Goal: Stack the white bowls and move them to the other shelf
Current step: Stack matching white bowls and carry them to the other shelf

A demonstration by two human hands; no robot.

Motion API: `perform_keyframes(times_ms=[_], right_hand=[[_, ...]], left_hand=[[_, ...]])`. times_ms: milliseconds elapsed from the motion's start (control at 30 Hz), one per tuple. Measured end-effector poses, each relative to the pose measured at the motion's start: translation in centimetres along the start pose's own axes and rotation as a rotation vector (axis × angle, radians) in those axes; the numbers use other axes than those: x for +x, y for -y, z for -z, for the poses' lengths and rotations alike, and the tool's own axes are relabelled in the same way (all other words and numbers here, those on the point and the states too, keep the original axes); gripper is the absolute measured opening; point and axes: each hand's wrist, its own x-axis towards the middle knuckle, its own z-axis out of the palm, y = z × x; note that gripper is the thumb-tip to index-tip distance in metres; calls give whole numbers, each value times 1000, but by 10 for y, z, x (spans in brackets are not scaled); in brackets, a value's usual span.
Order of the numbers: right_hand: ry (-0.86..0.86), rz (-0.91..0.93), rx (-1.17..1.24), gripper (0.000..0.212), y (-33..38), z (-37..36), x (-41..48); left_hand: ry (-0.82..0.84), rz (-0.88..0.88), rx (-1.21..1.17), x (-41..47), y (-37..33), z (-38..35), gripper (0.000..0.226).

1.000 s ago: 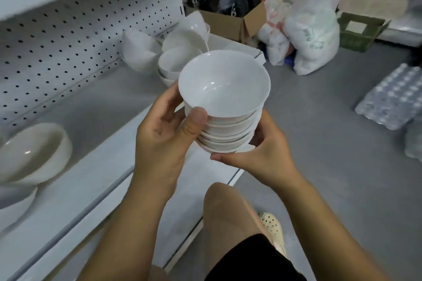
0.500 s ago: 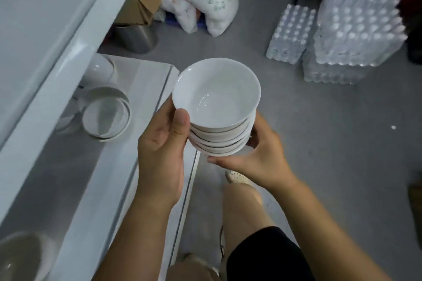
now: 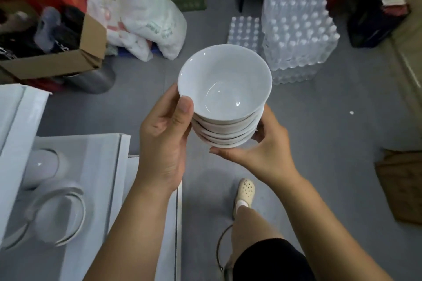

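Stack of white bowls [image 3: 225, 107] held upright in mid-air above grey floor [image 3: 331, 139], nested, apparently four or five deep; top bowl empty. Gripped on its left side by left hand [image 3: 163, 141], thumb pressed at top rim, fingers wrapped behind. Supported from beneath and on its right by right hand [image 3: 262, 146], fingers [image 3: 222, 153] cupped under lowest bowl. At lower left, white shelf [image 3: 109, 166] carrying further white bowls [image 3: 54, 214], blurred, lying on their sides. Beyond, open cardboard box [image 3: 57, 52] filled with dark items, possibly footwear. White plastic bags [image 3: 146, 18] beside it. Shrink-wrapped bottle packs [image 3: 296, 29] stacked behind bowls.
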Motion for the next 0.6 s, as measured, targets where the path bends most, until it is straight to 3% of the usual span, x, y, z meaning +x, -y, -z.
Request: perform_keyframes(times_ms=[333, 600], right_hand=[[29, 50, -26, 107, 26, 65, 123], [34, 49, -68, 106, 26, 73, 212]], left_hand=[[-5, -23, -42, 116, -26, -67, 79], [-1, -9, -77, 204, -36, -83, 76]])
